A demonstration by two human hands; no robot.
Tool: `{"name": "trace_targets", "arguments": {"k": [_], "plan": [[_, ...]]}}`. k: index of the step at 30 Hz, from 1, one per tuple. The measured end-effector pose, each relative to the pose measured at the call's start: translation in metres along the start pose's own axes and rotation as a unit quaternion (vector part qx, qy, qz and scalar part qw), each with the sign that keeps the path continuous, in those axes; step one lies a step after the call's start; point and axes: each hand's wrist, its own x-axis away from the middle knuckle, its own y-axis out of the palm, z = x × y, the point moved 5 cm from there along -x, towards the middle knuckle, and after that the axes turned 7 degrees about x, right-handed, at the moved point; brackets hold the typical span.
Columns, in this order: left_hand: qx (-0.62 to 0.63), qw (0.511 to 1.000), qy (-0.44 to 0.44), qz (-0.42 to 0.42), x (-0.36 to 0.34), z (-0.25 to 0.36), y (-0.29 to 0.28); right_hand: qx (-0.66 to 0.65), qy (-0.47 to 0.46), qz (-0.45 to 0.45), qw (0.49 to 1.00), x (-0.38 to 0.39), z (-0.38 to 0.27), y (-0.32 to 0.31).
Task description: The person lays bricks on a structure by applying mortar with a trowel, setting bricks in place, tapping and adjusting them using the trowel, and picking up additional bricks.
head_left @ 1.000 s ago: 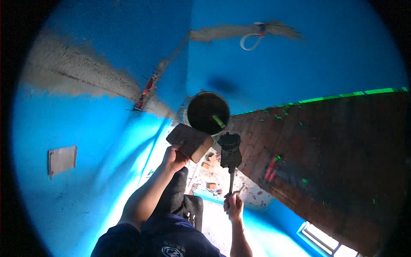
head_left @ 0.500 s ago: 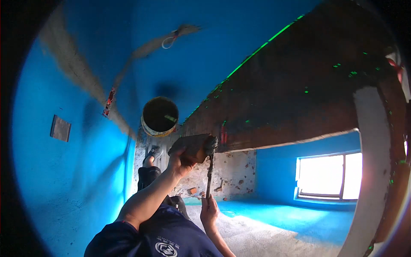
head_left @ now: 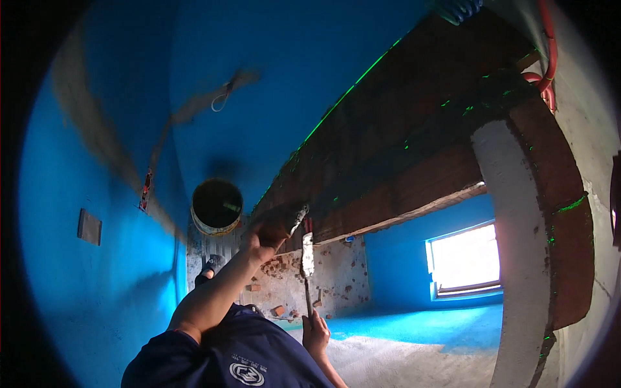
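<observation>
My left hand (head_left: 264,244) grips a dark brick (head_left: 278,222), tilted, with grey mortar (head_left: 298,217) on its right end. Just right of and below that end is the blade of a trowel (head_left: 308,254), pale and shiny. My right hand (head_left: 315,333) is wrapped round the trowel's long handle, below the blade. Both hands are near the dark red-brown brickwork (head_left: 394,168), along whose upper edge runs a bright green line.
A mortar bucket (head_left: 213,227) stands left of the brickwork. Below lies rubble (head_left: 279,311) on the floor. Around are blue walls (head_left: 226,142) with a white cable loop (head_left: 220,101), a bright window (head_left: 463,258), a pale pillar (head_left: 514,271) and red hoses (head_left: 550,48) at upper right.
The view has swung toward the brickwork. The trowel, loaded with mortar earlier, came to the brick's end; now mortar is on the brick and the blade shows pale below it.
</observation>
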Motion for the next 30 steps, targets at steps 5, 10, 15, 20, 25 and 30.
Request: {"name": "trace_targets", "arguments": {"k": [5,10,15,20,25,30], "plan": [[-0.058,0.998,-0.023,-0.012,0.019,0.02,0.024,-0.019,-0.034,0.051,0.998,-0.06,-0.026,-0.032],[-0.071,0.993,-0.092,0.004,0.031,0.038,0.019,0.031,-0.058,0.008,0.998,-0.089,-0.03,-0.038],[-0.099,0.989,-0.106,0.005,0.047,0.053,0.011,0.058,-0.069,-0.029,0.996,-0.097,-0.019,-0.044],[-0.167,0.983,-0.072,0.007,0.058,0.06,0.013,0.07,-0.183,-0.017,0.98,-0.101,-0.024,-0.099],[-0.188,0.968,-0.159,-0.05,0.053,0.044,0.009,0.179,-0.308,-0.084,0.931,-0.121,-0.049,-0.132],[-0.268,0.948,-0.168,0.039,0.054,0.048,-0.015,0.28,-0.278,-0.127,0.91,-0.154,-0.049,-0.128]]}}
